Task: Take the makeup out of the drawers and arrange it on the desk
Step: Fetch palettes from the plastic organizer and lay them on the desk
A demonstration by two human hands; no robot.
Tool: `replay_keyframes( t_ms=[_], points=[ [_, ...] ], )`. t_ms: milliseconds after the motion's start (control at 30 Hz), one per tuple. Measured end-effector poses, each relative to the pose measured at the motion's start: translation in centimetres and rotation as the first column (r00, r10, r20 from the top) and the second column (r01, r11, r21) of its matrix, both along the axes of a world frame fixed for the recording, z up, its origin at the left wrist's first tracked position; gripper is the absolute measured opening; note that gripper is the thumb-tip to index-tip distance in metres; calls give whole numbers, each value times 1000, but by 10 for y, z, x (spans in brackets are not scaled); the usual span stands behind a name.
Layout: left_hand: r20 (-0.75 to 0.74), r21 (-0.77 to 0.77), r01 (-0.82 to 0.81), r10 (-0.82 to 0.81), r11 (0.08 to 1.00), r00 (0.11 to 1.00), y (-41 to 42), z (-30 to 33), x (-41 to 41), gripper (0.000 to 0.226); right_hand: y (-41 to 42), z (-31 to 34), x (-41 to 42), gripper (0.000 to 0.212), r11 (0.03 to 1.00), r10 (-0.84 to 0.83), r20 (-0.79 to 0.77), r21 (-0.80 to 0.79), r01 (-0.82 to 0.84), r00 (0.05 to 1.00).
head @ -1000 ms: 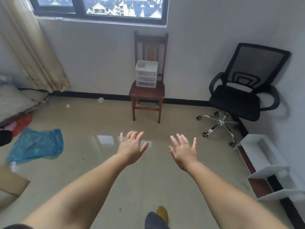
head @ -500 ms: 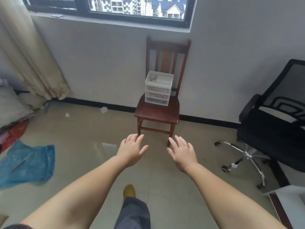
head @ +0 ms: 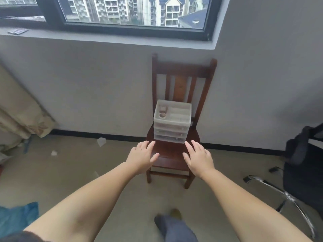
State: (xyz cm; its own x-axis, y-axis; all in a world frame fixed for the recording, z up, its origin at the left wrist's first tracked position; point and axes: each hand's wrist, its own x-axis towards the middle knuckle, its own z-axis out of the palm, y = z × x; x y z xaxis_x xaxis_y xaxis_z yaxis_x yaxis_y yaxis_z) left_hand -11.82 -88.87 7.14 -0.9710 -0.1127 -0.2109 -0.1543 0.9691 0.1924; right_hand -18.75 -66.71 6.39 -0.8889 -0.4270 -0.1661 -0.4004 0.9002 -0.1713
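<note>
One wooden chair (head: 174,154) stood against the wall under the window (head: 132,13), bare floor (head: 70,172) to its left and an office chair (head: 304,165) well to its right. Both hands, the left hand (head: 142,156) and right hand (head: 199,158), were spread and held nothing, above the seat's front edge. One clear drawer unit (head: 172,124) of three drawers sat on the seat, just beyond the fingertips.

Drawer unit (head: 172,125) sits on chair (head: 170,157) seat, toward the back, w/ chair against wall under window (head: 134,13). Small items lie in unit's top tray. Left hand (head: 142,157) & right hand (head: 198,158) hover in front of unit, one each side, not touching it. Curtain (head: 19,110) far left; office chair (head: 304,165) far right. Bag (head: 17,218) on floor, bottom left.
</note>
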Motion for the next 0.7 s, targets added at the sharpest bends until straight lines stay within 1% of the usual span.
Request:
replay_keyframes(
  t_ms=[100,200,267,333,467,567,700],
  points=[
    [51,37,-22,20,999,999,-12,-11,-61,62,-24,-13,-70,54,998,55,21,27,-56,998],
    [55,83,-87,83,993,995,-22,-24,-128,61,-52,-25,-148,55,990,125,42,61,-128,991],
    [78,133,-147,137,980,987,-27,-31,-171,60,-73,-29,-197,54,979,184,84,74,-190,979],
    [117,147,-185,169,972,979,-31,-38,-212,58,-92,-34,-242,53,962,246,134,87,-259,960],
    [189,185,-319,284,930,940,-35,-59,-288,51,-134,-51,-329,52,927,351,263,35,-372,899],
    [231,172,-404,362,899,903,-35,-84,-327,44,-166,-75,-375,47,903,414,288,-12,-429,863],
    [271,101,-490,450,866,851,-33,-115,-353,51,-197,-111,-398,43,887,450,295,-38,-460,843]
  ],
)
